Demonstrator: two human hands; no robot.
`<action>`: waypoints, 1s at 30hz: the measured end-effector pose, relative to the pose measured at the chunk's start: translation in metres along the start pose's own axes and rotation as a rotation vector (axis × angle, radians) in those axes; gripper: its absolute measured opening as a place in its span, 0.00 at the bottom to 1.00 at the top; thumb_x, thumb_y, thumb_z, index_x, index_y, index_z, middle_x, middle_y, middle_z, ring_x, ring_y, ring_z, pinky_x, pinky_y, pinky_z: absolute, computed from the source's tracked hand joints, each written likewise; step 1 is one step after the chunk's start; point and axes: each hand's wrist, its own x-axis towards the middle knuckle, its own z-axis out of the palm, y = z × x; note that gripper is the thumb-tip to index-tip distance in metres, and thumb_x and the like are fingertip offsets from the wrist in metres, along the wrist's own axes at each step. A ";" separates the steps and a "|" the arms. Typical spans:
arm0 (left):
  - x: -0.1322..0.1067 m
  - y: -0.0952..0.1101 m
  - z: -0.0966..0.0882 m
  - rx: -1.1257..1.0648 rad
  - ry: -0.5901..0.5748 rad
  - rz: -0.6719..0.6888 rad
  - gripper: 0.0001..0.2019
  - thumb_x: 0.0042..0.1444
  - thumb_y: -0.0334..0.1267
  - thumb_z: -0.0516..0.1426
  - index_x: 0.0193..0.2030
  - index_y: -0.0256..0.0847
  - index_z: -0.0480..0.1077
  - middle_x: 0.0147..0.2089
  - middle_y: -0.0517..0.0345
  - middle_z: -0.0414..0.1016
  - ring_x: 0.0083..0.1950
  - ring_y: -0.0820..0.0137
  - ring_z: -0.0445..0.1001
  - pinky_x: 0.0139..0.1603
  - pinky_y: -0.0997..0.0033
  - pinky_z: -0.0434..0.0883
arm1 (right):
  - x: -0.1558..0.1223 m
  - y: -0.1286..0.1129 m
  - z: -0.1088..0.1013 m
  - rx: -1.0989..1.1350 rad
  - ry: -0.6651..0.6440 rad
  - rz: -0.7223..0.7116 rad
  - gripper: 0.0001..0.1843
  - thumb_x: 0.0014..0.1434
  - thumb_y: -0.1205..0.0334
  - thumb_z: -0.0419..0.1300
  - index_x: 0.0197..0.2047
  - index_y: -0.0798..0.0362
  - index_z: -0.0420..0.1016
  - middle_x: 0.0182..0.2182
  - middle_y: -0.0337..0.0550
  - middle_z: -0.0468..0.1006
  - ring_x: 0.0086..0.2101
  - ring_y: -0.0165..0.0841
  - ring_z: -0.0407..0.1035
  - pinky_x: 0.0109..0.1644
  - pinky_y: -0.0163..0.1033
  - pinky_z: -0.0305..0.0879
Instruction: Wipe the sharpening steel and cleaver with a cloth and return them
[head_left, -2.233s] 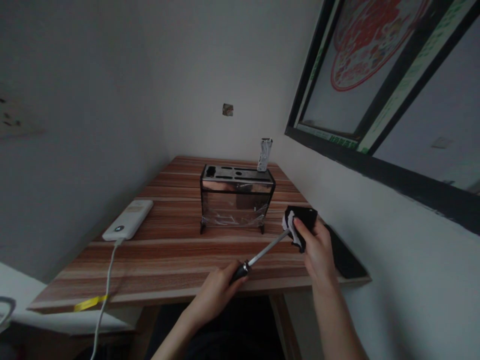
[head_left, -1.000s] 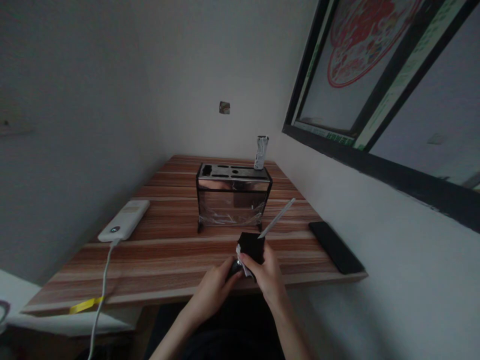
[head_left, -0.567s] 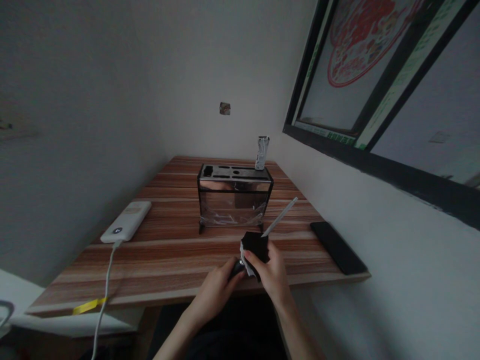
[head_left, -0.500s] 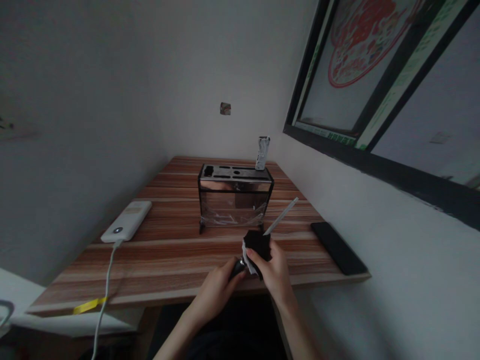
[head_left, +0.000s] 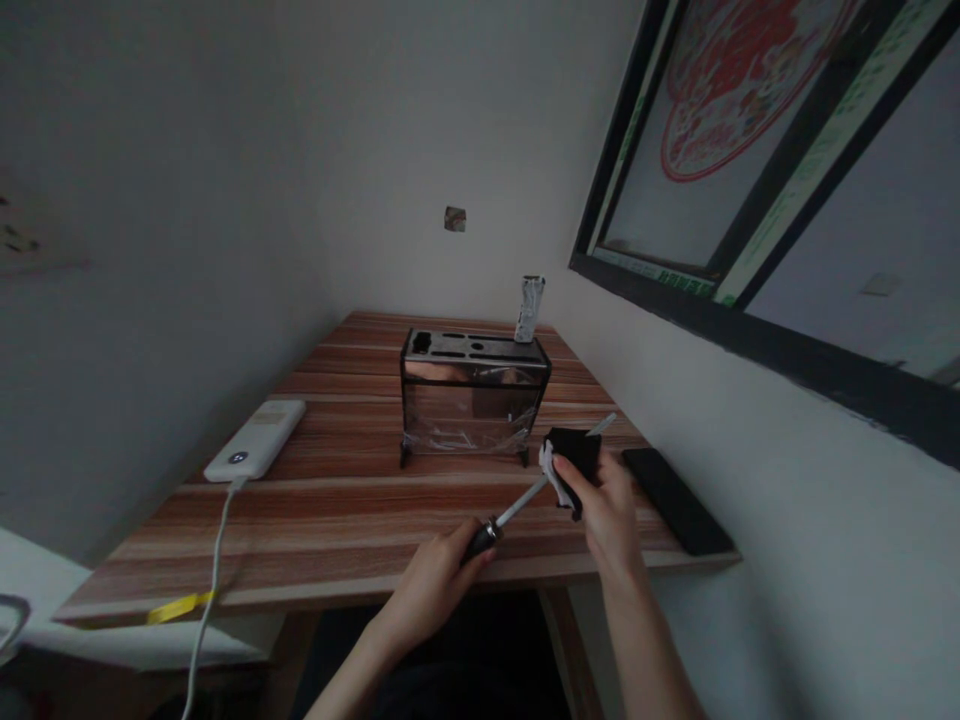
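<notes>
A slim metal rod with a black handle is held above the near edge of the worktop, slanting up and away to the right. The left hand has its fingers clenched round the handle. The right hand grasps a black cloth with a white edge, its fingers pinching the cloth round the rod's upper part. Only the pale tip shows past the cloth.

Just behind the 2 hands stands a clear-sided holder with a slotted metal top and short dark feet. A small silver tube stands upright behind it by the wall; its print is too blurred to read. A dark phone lies flat to the right, near the wall. To the left lies a white power bank with a white cable running off the front edge past a yellow tag. Up on the right, a dark frame holds a round red design; the green lettering along its border is too small to read.
</notes>
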 end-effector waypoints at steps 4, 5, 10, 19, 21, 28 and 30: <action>-0.001 0.002 -0.002 -0.002 -0.020 0.003 0.06 0.61 0.41 0.49 0.40 0.44 0.64 0.35 0.59 0.74 0.36 0.67 0.74 0.33 0.76 0.61 | 0.011 -0.011 -0.009 0.054 0.040 -0.029 0.18 0.43 0.55 0.69 0.37 0.55 0.76 0.31 0.44 0.80 0.27 0.32 0.72 0.26 0.34 0.67; -0.001 0.002 -0.002 -0.001 -0.023 0.004 0.06 0.61 0.41 0.49 0.40 0.44 0.64 0.35 0.59 0.74 0.36 0.67 0.74 0.34 0.76 0.61 | 0.013 -0.014 -0.011 0.063 0.055 -0.040 0.18 0.42 0.55 0.69 0.37 0.55 0.76 0.31 0.43 0.80 0.27 0.32 0.72 0.26 0.33 0.67; -0.001 0.003 -0.003 0.012 -0.039 0.002 0.07 0.61 0.41 0.49 0.40 0.44 0.65 0.35 0.58 0.75 0.37 0.66 0.74 0.35 0.76 0.62 | 0.024 -0.022 -0.022 0.108 0.134 -0.072 0.19 0.41 0.54 0.69 0.36 0.55 0.76 0.29 0.43 0.79 0.26 0.31 0.72 0.25 0.33 0.67; -0.001 0.005 -0.004 0.008 -0.040 0.001 0.07 0.61 0.40 0.48 0.38 0.44 0.64 0.34 0.58 0.74 0.37 0.66 0.74 0.35 0.75 0.62 | 0.030 -0.014 -0.021 0.174 0.257 -0.103 0.18 0.44 0.52 0.68 0.35 0.56 0.77 0.32 0.43 0.79 0.32 0.32 0.72 0.34 0.35 0.68; -0.001 0.004 -0.003 -0.002 -0.031 0.006 0.06 0.61 0.40 0.49 0.38 0.44 0.64 0.34 0.58 0.74 0.37 0.66 0.74 0.35 0.75 0.62 | 0.025 -0.011 -0.016 0.164 0.229 -0.076 0.18 0.44 0.51 0.67 0.34 0.56 0.77 0.32 0.43 0.79 0.32 0.32 0.72 0.33 0.35 0.68; 0.001 -0.001 0.001 -0.037 0.015 -0.028 0.09 0.61 0.41 0.49 0.43 0.42 0.65 0.37 0.55 0.76 0.39 0.64 0.75 0.37 0.73 0.64 | -0.015 0.012 0.014 -0.021 -0.107 0.080 0.20 0.43 0.53 0.69 0.37 0.56 0.76 0.31 0.45 0.80 0.29 0.35 0.73 0.31 0.37 0.69; 0.001 -0.003 0.002 -0.077 0.025 -0.007 0.10 0.61 0.41 0.49 0.46 0.42 0.65 0.38 0.55 0.77 0.39 0.64 0.75 0.38 0.73 0.65 | -0.027 0.020 0.023 -0.056 -0.196 0.094 0.20 0.43 0.53 0.69 0.37 0.55 0.76 0.32 0.45 0.80 0.31 0.37 0.73 0.33 0.39 0.69</action>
